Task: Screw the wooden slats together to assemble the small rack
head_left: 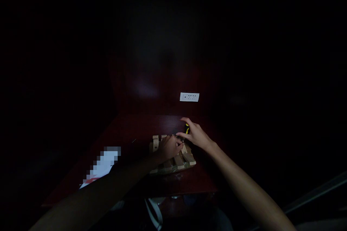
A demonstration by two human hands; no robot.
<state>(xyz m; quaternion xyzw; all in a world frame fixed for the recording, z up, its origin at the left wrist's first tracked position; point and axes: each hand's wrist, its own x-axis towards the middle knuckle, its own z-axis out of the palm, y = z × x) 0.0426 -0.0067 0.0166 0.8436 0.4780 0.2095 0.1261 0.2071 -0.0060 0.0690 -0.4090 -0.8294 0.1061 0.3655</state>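
Note:
My left hand (170, 148) rests on a pale wooden piece made of several slats (177, 161), its fingers pinched together near the far right part. Whatever lies between those fingertips is too small and dark to make out. Just right of it, my right hand (197, 135) curls loosely about a black and yellow handle (187, 128), which looks like a screwdriver's. Thumb and forefinger of that hand are spread, and the handle sits in the crook against the palm. The tool's lower end is hidden near the left fingertips. Wooden end blocks (155, 144) with dark holes show left of my left hand.
The wooden piece lies on a dark red table (130, 126). A thin, small rod (133, 140) lies to its left. Further left is a white sheet (104, 164), partly blurred out. A white socket plate (189, 97) is on the back panel. The surroundings are very dark.

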